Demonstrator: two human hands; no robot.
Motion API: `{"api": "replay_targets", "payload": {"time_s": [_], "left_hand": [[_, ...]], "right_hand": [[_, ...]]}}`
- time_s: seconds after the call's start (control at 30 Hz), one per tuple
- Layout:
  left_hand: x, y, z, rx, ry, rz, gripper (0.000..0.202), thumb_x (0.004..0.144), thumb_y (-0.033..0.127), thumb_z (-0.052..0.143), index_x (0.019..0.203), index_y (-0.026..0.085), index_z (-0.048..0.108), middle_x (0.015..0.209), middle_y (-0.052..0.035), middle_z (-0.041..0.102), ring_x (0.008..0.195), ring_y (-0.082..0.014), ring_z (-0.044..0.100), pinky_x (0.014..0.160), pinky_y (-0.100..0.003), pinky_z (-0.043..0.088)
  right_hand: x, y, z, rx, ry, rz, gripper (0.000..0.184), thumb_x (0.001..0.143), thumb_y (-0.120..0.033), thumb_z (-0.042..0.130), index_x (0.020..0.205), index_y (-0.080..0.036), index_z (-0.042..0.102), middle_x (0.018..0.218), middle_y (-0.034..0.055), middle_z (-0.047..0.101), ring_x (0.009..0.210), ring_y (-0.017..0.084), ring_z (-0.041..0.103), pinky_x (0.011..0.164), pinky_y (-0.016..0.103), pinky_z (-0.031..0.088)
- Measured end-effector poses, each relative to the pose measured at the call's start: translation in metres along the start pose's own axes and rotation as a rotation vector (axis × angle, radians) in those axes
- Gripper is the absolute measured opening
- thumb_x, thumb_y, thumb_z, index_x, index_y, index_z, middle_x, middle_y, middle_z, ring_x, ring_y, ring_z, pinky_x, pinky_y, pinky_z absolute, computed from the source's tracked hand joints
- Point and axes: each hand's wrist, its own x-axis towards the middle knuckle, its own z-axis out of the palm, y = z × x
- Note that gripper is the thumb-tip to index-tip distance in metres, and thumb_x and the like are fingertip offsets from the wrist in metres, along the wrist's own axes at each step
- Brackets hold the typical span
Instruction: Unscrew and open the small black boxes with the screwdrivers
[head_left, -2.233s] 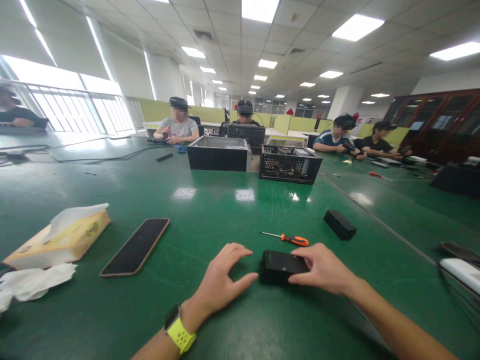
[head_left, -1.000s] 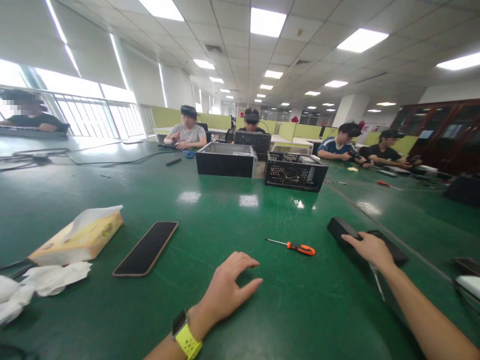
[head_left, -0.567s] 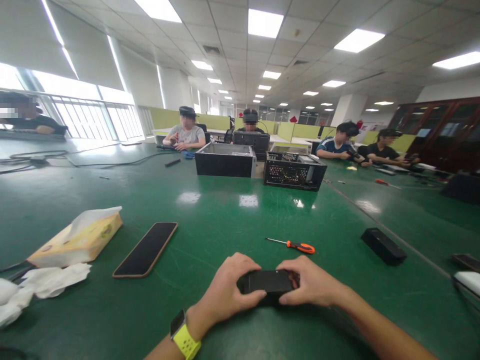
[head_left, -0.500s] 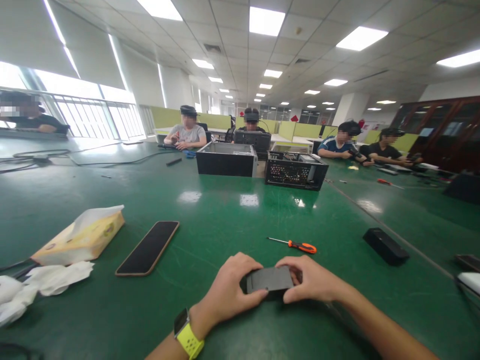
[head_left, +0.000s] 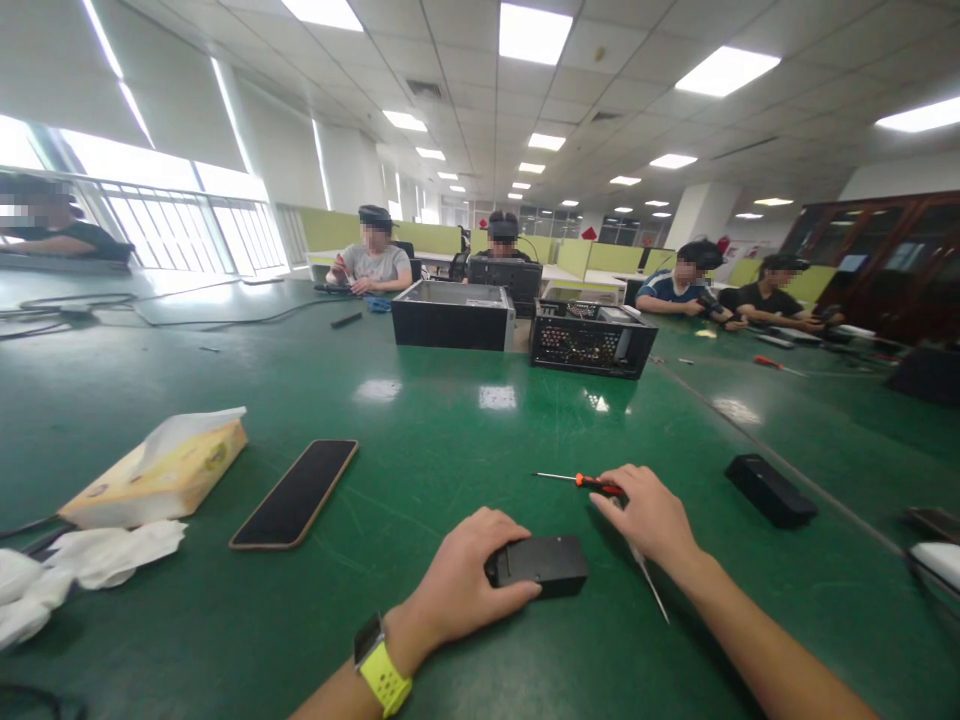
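My left hand (head_left: 472,575) is closed around one end of a small black rectangular box (head_left: 551,565) resting on the green table. Its thumb lies along the near side, and its fingers cover the left end. My right hand (head_left: 649,515) is over an orange-and-black screwdriver (head_left: 589,481), thumb and fingers closed about its handle. The screwdriver's shaft points left. A second thin metal shaft (head_left: 652,590) slants out below my right palm; what it belongs to, and whether my hand holds it, is hidden.
A phone (head_left: 296,495), a tissue pack (head_left: 161,470) and crumpled tissues (head_left: 112,555) lie at left. Another black box (head_left: 772,490) is at right. Two computer cases (head_left: 450,320) stand farther back. Several people sit around the table, one in grey (head_left: 375,265).
My right hand has let go of the black box and moved up and right onto the orange screwdriver. My left hand still holds the box, which now shows its right end.
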Motion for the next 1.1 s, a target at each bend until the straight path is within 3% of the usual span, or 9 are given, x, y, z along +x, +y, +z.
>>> {"api": "replay_targets", "payload": {"time_s": [0.1,0.23,0.3,0.43,0.53,0.67,0.8,0.9,1.1], "left_hand": [[0.001,0.002,-0.001,0.013,-0.005,-0.007,0.035,0.074,0.031,0.076,0.106,0.02,0.065,0.101,-0.0054,0.066,0.093,-0.0236,0.06,0.085,-0.036,0.048],[0.001,0.004,-0.001,0.033,-0.007,-0.018,0.035,0.074,0.031,0.075,0.106,0.02,0.065,0.101,-0.0056,0.066,0.092,-0.0237,0.06,0.085,-0.036,0.048],[0.001,0.004,-0.001,0.036,-0.007,-0.013,0.034,0.074,0.032,0.075,0.106,0.02,0.065,0.1,-0.0057,0.067,0.092,-0.0236,0.06,0.084,-0.035,0.049],[0.001,0.004,-0.001,0.038,0.002,-0.013,0.035,0.074,0.031,0.075,0.105,0.02,0.065,0.099,-0.0061,0.067,0.091,-0.0239,0.06,0.084,-0.035,0.049],[0.001,0.003,0.0,0.035,0.002,-0.007,0.034,0.074,0.032,0.075,0.104,0.02,0.065,0.099,-0.006,0.067,0.091,-0.0241,0.06,0.084,-0.035,0.049],[0.0,0.002,0.001,0.016,0.018,0.005,0.034,0.074,0.03,0.074,0.105,0.021,0.064,0.1,-0.0055,0.066,0.093,-0.0235,0.06,0.085,-0.035,0.048],[0.0,0.002,0.002,0.01,0.018,0.003,0.034,0.074,0.028,0.074,0.105,0.02,0.063,0.099,-0.0052,0.065,0.092,-0.0231,0.059,0.084,-0.034,0.048],[0.001,0.003,0.002,0.006,0.01,0.016,0.033,0.074,0.027,0.074,0.104,0.02,0.063,0.099,-0.005,0.065,0.092,-0.0228,0.059,0.083,-0.034,0.047],[0.001,0.003,0.0,0.007,0.015,0.03,0.03,0.076,0.029,0.071,0.104,0.021,0.062,0.098,-0.005,0.065,0.091,-0.0224,0.059,0.082,-0.034,0.048]], "right_hand": [[0.01,0.013,0.002,0.024,0.086,0.031,0.034,0.07,-0.038,0.067,0.099,-0.02,0.07,0.103,0.0122,0.063,0.099,0.031,0.053,0.085,0.042,0.039],[0.023,0.027,0.009,0.181,0.133,0.057,0.022,0.068,-0.041,0.069,0.075,-0.02,0.068,0.076,0.006,0.065,0.077,0.025,0.058,0.074,0.037,0.044],[0.027,0.026,0.009,0.302,0.183,0.067,0.028,0.067,-0.047,0.07,0.072,-0.02,0.065,0.07,0.0038,0.064,0.069,0.022,0.058,0.07,0.036,0.045],[0.031,0.009,-0.007,0.603,0.381,0.086,0.042,0.075,-0.057,0.063,0.093,-0.019,0.06,0.087,0.0064,0.066,0.075,0.02,0.062,0.068,0.034,0.05],[0.032,-0.018,-0.03,0.784,0.449,0.081,0.04,0.081,-0.056,0.057,0.098,-0.02,0.057,0.082,0.0034,0.062,0.065,0.016,0.06,0.059,0.032,0.052],[0.029,-0.069,-0.048,0.994,0.35,0.031,0.035,0.078,-0.046,0.07,0.098,-0.02,0.06,0.075,0.0002,0.061,0.059,0.014,0.06,0.048,0.025,0.048],[0.02,-0.108,-0.04,1.16,0.209,-0.025,0.029,0.079,-0.039,0.071,0.098,-0.02,0.061,0.087,0.0009,0.064,0.069,0.015,0.067,0.053,0.024,0.053],[0.013,-0.118,-0.03,1.209,0.165,-0.077,0.025,0.082,-0.037,0.069,0.099,-0.021,0.06,0.092,0.001,0.064,0.075,0.017,0.069,0.056,0.025,0.055],[0.01,-0.116,-0.023,1.206,0.126,-0.143,0.025,0.083,-0.037,0.069,0.097,-0.02,0.057,0.094,0.0017,0.064,0.077,0.018,0.07,0.058,0.027,0.057]]}}
